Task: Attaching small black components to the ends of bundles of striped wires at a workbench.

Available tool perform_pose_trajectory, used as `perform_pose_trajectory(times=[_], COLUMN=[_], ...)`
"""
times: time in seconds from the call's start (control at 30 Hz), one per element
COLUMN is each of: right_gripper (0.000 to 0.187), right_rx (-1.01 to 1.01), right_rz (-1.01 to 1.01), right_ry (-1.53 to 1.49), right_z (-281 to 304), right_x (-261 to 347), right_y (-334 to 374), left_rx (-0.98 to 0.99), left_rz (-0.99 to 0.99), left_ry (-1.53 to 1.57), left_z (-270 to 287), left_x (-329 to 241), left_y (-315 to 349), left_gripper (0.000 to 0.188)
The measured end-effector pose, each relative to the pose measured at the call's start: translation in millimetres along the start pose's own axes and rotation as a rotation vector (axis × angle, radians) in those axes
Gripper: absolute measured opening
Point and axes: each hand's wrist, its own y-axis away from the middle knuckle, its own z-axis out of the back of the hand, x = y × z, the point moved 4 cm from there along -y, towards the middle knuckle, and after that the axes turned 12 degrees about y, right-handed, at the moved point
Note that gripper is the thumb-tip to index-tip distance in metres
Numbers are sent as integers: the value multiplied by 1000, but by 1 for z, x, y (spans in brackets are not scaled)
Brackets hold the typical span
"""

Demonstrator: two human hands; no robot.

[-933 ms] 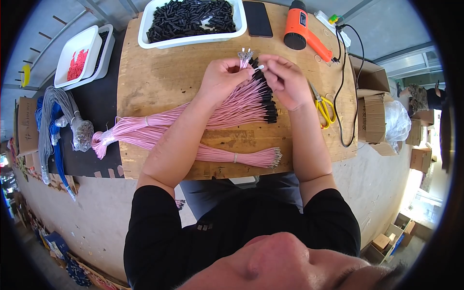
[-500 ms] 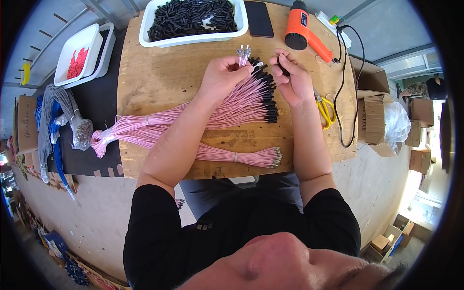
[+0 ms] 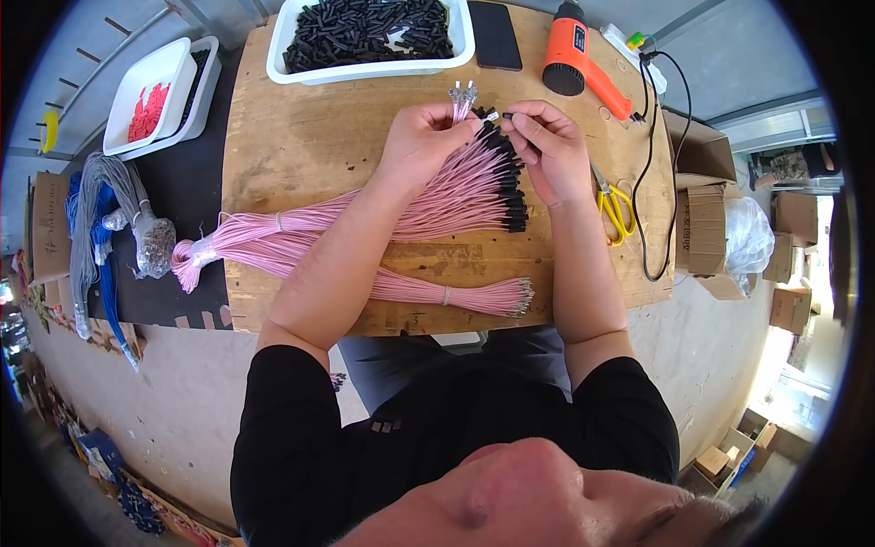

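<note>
Pinched in my left hand (image 3: 427, 137) are several pink wires whose metal terminals (image 3: 462, 96) stick up above the fingers. One terminal end points right, toward my other hand. My right hand (image 3: 552, 146) holds a small black sleeve (image 3: 509, 116) between thumb and fingertips, close to that terminal; a narrow gap seems to separate them. Beneath both hands fans a large bundle of pink wires (image 3: 428, 210), many ends covered by black sleeves (image 3: 512, 196). Nearer me lies a tied bundle of pink wires (image 3: 415, 288) with bare terminal ends.
A white tray (image 3: 374, 73) of black sleeves stands at the back, beside a dark phone (image 3: 495, 36). An orange heat gun (image 3: 570, 55) and yellow-handled scissors (image 3: 616, 211) lie right, near a black cable (image 3: 670, 182). Left are stacked trays (image 3: 118, 123) with red pieces and grey wires (image 3: 96, 196).
My right hand has moved slightly left, and the black sleeve now sits at its fingertips near the terminal. The left hand has kept its hold on the wires. The view has shifted slightly.
</note>
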Motion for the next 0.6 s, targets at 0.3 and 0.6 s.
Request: perform_pose_trajectory(times=[0.3, 0.6], right_gripper=[16, 16], right_rx=[20, -44], right_rz=[21, 78], right_ry=[37, 103], right_z=[-5, -3], right_x=[2, 2], right_y=[3, 3], left_rx=[11, 65], left_rz=[-20, -52], left_ry=[5, -67], left_z=[-1, -1], left_x=[-2, -1], left_y=[0, 1], left_gripper=[10, 8])
